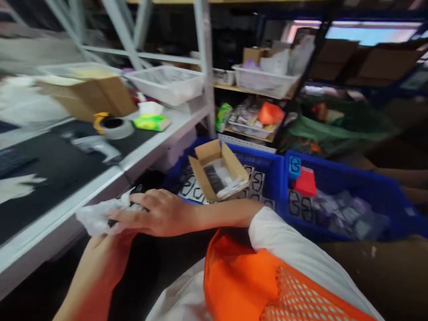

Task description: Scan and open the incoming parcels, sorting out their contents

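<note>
Head view: the right hand [160, 214] is reaching across to the left, fingers pressed together and pinching a crumpled white bag [95, 217] with something dark inside. The bag is hanging just off the front edge of the bench [67, 203], its long axis running along that edge. The left hand [107, 256] is touching it from beneath; its fingers are hidden, so I cannot tell its grip. Both hands are equally near. Marks in the blue crate [337, 178] are showing too blurred to read

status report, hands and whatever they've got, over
Right hand clamped over white plastic packet. Left hand beneath it, grip hidden. Packet beside white bench edge, blue crates beyond, nothing blocking.
</note>
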Available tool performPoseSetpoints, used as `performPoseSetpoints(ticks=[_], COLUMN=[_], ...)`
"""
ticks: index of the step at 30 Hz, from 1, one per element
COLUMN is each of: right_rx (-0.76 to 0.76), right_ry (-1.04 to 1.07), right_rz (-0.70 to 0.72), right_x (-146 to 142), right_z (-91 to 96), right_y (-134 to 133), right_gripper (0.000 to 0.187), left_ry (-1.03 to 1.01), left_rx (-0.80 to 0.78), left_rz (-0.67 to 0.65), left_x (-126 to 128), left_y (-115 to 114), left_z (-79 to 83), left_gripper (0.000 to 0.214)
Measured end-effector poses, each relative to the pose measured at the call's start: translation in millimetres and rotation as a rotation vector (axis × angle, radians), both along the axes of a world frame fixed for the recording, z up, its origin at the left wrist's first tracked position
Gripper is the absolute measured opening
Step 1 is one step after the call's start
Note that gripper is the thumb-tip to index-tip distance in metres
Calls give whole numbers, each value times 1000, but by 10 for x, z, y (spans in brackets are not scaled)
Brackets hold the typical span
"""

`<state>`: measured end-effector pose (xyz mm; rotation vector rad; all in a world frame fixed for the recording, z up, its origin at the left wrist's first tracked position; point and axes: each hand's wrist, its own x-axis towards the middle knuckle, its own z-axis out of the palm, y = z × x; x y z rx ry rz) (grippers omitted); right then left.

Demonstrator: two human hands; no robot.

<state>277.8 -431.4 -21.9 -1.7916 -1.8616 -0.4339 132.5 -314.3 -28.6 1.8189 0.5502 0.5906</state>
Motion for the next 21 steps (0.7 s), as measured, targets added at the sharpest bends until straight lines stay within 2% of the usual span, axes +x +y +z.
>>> performPoseSetpoints(ticks=[2, 4, 8, 10, 12, 15, 17, 18, 20, 21], right_rx=[-36, -54, -77, -16, 90, 173, 192, 223, 317, 357], right_ry=[61, 185, 502, 573, 567, 456, 331, 262, 164, 146], right_rz=[-61, -52, 6, -54, -134, -199, -198, -205, -340, -448], right_x=[283, 546, 937, 1010, 1027, 1090, 1246, 1373, 1728, 1949], right_z=[-88, -196, -445, -584, -725, -862, -819, -734, -417, -191], right_y=[-265, -595, -1159, -1322, -1395, -1414, -1489, -1584, -1929, -2170], right_gripper=[43, 38, 40, 48, 58, 55, 43, 36, 24, 28], left_ry=[70, 194, 350, 371, 382, 349, 326, 326, 336, 338], left_rx=[-134, -211, -124, -88, -78, -89, -157, -205, -272, -256], left_rz=[-23, -92, -290, -344, -333, -294, -386, -456, -537, -517], left_x=[333, 621, 1127, 1362, 1575, 1781, 1780, 1728, 1526, 1383], left_y=[-202, -374, -502, -560, -666, -845, -851, -783, -477, -245], left_z=[-67, -114, -169, -204, -251, -325, -377, -410, -497, -554], left_gripper=[32, 40, 62, 73, 77, 84, 91, 95, 102, 102])
